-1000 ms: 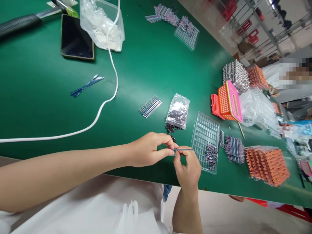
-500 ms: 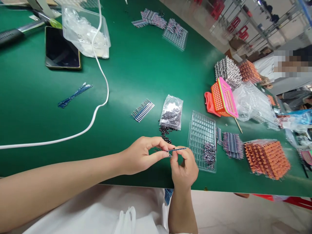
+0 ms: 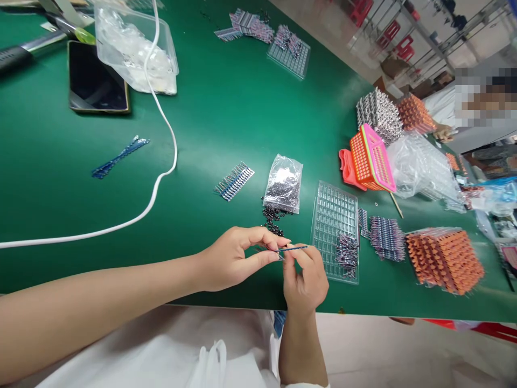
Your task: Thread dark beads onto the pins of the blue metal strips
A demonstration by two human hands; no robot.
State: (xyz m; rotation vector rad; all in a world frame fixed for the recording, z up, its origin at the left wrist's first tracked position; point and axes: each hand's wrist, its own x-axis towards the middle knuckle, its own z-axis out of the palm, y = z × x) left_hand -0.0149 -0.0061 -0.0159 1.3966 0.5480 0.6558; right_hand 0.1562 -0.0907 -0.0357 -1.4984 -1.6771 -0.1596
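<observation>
Blue strip [image 3: 298, 248] | left hand [image 3: 231, 258] pinching it | right hand [image 3: 308, 281] closed alongside | beads [image 3: 271, 216], tray [image 3: 326, 223] near

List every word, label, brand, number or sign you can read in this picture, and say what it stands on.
No readable text anywhere.
Phone: dark screen, no lettering visible.
Clear bag of dark beads: no legible print.
Thin blue strip in the left hand: too small to make out any marking.
Blue plastic at the right edge: too blurred to read, if it carries print at all.
</observation>
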